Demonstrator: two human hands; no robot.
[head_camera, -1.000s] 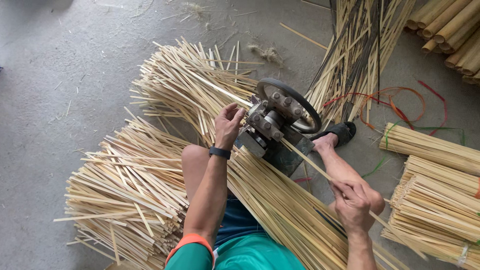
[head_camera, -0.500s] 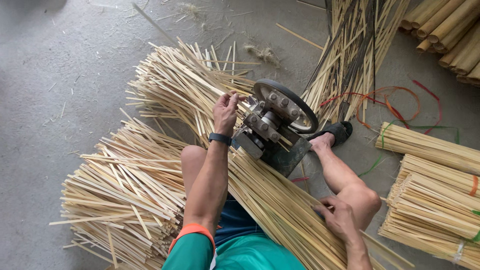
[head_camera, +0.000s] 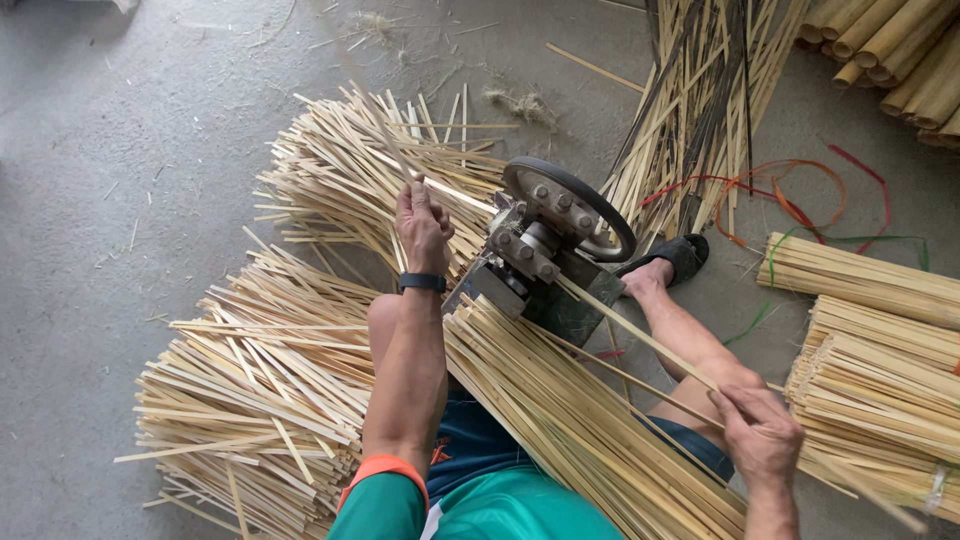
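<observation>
Head view: left hand (head_camera: 423, 228) pinches thin pale bamboo strip (head_camera: 395, 150) exiting far side of small grey wheeled splitting machine (head_camera: 545, 255). Right hand (head_camera: 760, 438) closed on long pale bamboo slat (head_camera: 640, 338), angled toward machine's near side, lined up for feed. Split strips piled left on grey concrete floor (head_camera: 120, 180).

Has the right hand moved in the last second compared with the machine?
Yes. The right hand has drawn back along the strip, away from the machine and toward the person's body, its fingers closed on the strip.
</observation>
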